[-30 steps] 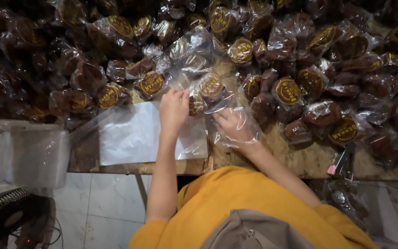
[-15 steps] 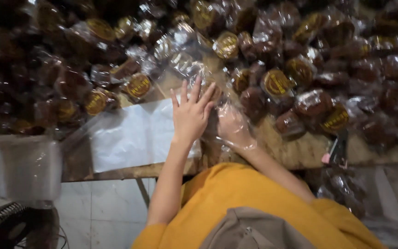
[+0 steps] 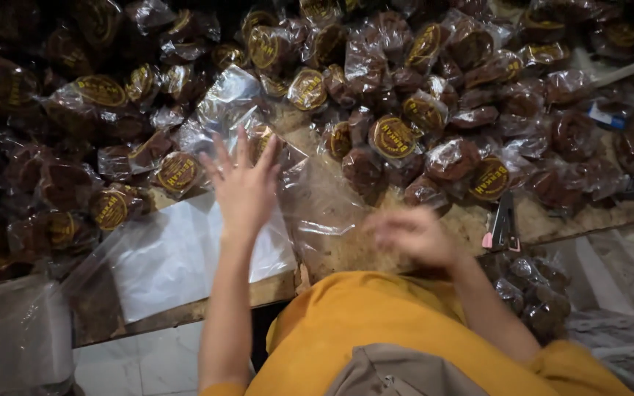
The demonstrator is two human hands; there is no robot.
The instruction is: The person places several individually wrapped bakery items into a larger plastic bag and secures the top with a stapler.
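My left hand (image 3: 243, 187) is spread flat, fingers apart, over a clear plastic bag (image 3: 317, 209) at the table's near edge, beside a stack of empty clear bags (image 3: 170, 257). My right hand (image 3: 412, 235) is blurred, low over the wooden table (image 3: 346, 257) to the right of that bag; its fingers look curled and I cannot tell if it holds anything. A packed brown cake with a round yellow label (image 3: 177, 172) lies just left of my left hand.
Several bagged dark brown cakes with yellow labels (image 3: 394, 136) are heaped across the far table. A pink-handled stapler (image 3: 502, 224) lies right of my right hand. A bag of cakes (image 3: 541, 301) hangs below the table edge. Clear plastic (image 3: 16, 337) sits at bottom left.
My right hand has come out of the clear bag and pulled back toward my body. My left hand has opened flat over the bag.
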